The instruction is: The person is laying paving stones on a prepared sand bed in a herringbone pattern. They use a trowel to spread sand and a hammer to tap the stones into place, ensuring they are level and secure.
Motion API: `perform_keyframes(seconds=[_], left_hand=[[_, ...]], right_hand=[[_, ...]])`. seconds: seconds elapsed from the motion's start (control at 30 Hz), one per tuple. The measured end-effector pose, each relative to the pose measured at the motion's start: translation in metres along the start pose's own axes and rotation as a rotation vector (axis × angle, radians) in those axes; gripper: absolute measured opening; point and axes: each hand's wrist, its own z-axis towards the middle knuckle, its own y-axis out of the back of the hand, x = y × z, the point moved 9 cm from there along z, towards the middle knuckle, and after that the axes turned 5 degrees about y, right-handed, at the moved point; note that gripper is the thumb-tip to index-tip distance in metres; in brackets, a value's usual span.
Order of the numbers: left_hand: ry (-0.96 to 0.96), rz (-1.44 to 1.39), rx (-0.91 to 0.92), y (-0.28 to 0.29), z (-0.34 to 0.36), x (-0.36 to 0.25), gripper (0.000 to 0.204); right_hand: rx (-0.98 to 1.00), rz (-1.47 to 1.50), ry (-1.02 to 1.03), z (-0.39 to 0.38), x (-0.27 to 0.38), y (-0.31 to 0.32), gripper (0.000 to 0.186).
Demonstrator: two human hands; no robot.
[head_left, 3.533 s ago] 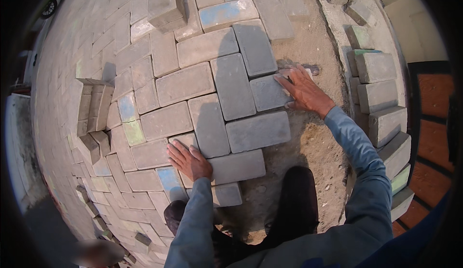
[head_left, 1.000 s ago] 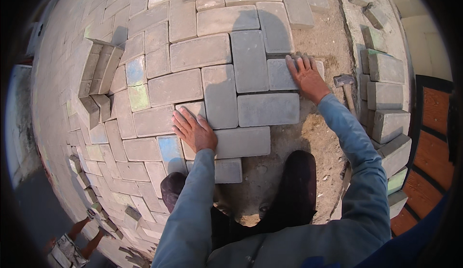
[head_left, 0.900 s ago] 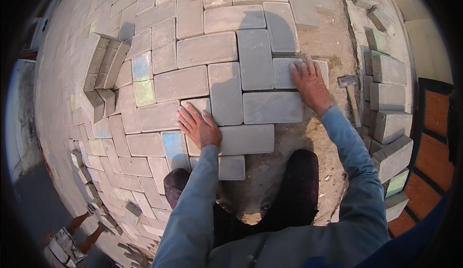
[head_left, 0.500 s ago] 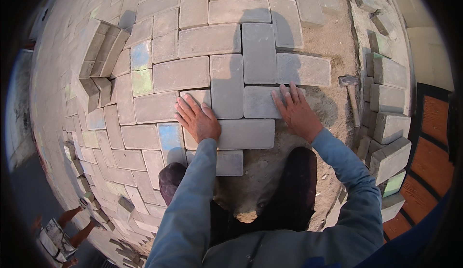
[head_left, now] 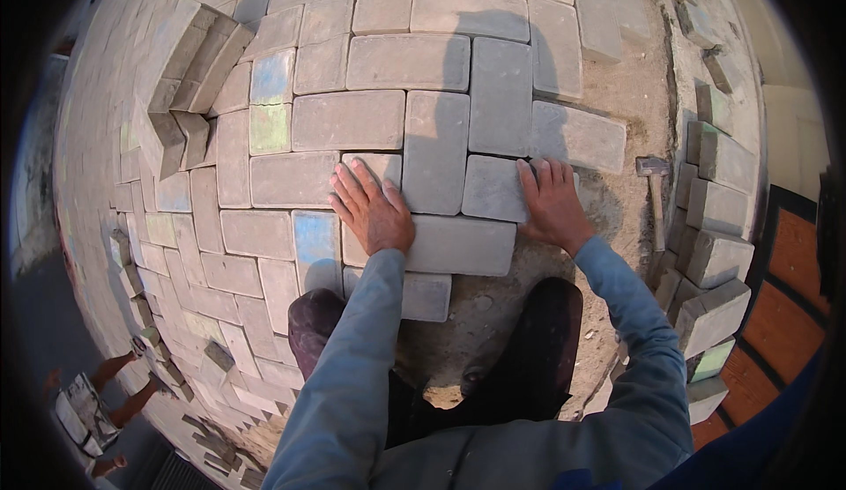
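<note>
My left hand [head_left: 374,212] lies flat on the laid grey paving blocks, its fingers spread over a short block [head_left: 381,163] and its palm by the left part of a long block [head_left: 467,245]. At the right end of another grey paving block [head_left: 489,189], my right hand [head_left: 557,204] is closed across its width, fingers together near the far edge and thumb toward the near edge. That end of the block is partly hidden under the hand. It sits against an upright-running block [head_left: 436,151] on its left.
Bare sand [head_left: 608,190] borders the blocks on the right, where a hammer [head_left: 654,195] lies. Beyond it stands a row of loose blocks [head_left: 718,208]. More blocks [head_left: 189,71] are stacked at the left. Another person [head_left: 92,411] is at the lower left. My knees flank bare ground [head_left: 476,340].
My right hand has gone from lying flat with spread fingers to closing on the block's end. My left hand stays flat on the blocks. The view has shifted slightly.
</note>
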Motion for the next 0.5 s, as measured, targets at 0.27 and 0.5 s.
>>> perform_keyframes(seconds=[0.27, 0.5], left_hand=[[-0.011, 0.026, -0.014, -0.001, -0.002, -0.001, 0.068], [-0.013, 0.012, -0.012, -0.002, 0.000, -0.006, 0.068]], right_hand=[[0.019, 0.084, 0.133, 0.005, -0.007, 0.012, 0.099], [0.069, -0.008, 0.109, -0.006, 0.002, -0.007, 0.104]])
